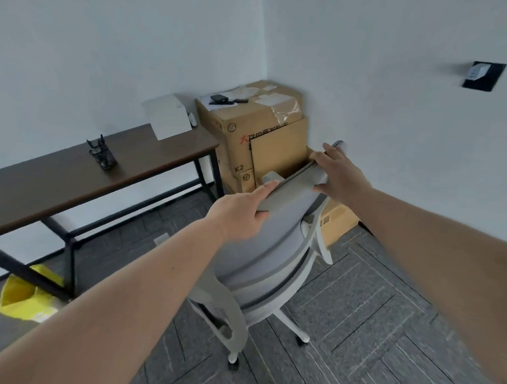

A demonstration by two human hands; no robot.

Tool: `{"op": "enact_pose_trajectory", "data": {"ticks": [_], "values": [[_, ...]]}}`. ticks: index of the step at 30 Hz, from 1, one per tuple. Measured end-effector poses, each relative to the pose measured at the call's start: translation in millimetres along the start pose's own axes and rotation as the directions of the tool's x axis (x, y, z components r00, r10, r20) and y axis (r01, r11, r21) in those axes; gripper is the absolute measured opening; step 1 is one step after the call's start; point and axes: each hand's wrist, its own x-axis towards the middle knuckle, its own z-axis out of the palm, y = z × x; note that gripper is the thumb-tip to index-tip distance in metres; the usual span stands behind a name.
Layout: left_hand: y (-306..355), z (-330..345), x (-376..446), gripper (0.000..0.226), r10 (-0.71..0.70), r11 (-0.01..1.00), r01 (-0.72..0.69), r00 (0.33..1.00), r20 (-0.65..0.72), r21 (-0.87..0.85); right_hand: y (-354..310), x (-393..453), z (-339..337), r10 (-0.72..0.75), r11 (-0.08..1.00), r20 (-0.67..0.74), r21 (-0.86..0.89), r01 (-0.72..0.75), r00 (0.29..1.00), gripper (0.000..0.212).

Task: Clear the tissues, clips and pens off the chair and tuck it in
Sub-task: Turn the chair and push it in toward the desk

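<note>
A grey mesh office chair (pixel 273 250) on a white wheeled base stands in front of me, its back toward me and its seat hidden behind the backrest. My left hand (pixel 240 211) grips the left end of its grey headrest (pixel 295 187). My right hand (pixel 342 177) holds the headrest's right end, fingers over the top edge. A brown desk (pixel 74 180) stands to the left. On it sits a black mesh pen holder (pixel 102 155) with pens in it. No tissues or clips are visible.
Stacked cardboard boxes (pixel 263 134) fill the corner just beyond the chair, with small dark items on top. A white box (pixel 168 120) leans at the desk's far end. A bin with a yellow bag (pixel 27 299) sits under the desk. Grey carpet tiles cover the floor.
</note>
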Motion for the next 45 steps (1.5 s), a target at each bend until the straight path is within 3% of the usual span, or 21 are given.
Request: {"op": "enact_pose_trajectory", "data": {"ticks": [15,23,30,45], "values": [[-99,-13,-120,0.060,0.017,0.999,-0.017,1.000,-0.006,-0.034,-128,-75,27,0.035,0.977,-0.026,-0.209,-0.040,0.999,0.053],[-171,-22,-184,0.060,0.018,0.999,-0.015,0.996,-0.086,0.043,-215,-81,44,-0.155,0.938,-0.041,-0.321,0.134,0.987,0.054],[-230,-27,-227,0.058,-0.063,0.992,0.077,0.988,-0.139,0.096,-289,-76,64,-0.199,0.925,0.005,-0.329,0.190,0.980,0.060],[-351,-49,-235,0.057,-0.197,0.966,0.216,0.971,-0.139,0.139,-386,3,104,-0.379,0.867,-0.063,-0.372,0.331,0.923,0.048]]}}
